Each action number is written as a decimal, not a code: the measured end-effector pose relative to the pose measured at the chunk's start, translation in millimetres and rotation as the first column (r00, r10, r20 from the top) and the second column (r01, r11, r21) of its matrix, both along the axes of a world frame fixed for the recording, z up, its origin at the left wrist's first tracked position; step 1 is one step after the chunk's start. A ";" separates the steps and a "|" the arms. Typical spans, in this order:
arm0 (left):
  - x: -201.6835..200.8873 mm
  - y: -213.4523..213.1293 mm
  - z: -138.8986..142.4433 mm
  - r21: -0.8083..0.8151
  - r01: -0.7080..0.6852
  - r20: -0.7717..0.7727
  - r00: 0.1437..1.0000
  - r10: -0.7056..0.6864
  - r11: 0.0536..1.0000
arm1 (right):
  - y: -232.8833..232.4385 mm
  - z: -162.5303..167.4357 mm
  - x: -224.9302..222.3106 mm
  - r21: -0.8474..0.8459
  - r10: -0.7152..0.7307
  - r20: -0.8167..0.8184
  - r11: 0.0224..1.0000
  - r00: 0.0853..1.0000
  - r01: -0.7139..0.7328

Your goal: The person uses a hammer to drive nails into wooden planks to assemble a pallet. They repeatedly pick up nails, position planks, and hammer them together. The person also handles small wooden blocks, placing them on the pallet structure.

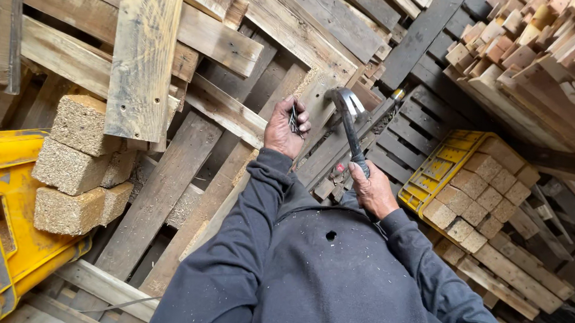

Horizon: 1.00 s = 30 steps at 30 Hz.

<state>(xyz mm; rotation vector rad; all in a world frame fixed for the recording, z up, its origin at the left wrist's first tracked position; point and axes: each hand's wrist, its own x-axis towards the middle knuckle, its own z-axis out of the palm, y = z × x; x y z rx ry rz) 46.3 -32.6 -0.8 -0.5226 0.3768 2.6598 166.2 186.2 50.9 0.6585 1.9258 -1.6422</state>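
Nails [294, 119] are sitting pinched in the left hand [283, 126]; right hand [371, 190] is gripping a hammer [350, 122] over the plank [317, 103], none driven yet.

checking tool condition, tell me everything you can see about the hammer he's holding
The hammer is a claw hammer with a shiny, worn steel head and a slim dark shaft. The right hand grips the shaft low down, fingers wrapped round it. The tool leans up and to the left from the grip, so the head sits above the sloping pallet planks, beside the left hand, which holds a small bunch of dark nails. Whether the head touches the wood cannot be told.
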 end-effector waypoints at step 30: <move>1.7 30.0 -22.5 -0.840 -0.541 -0.515 0.776 -0.363 0.034 | 10.1 73.1 17.2 0.096 -0.011 -0.032 0.995 0.999 0.014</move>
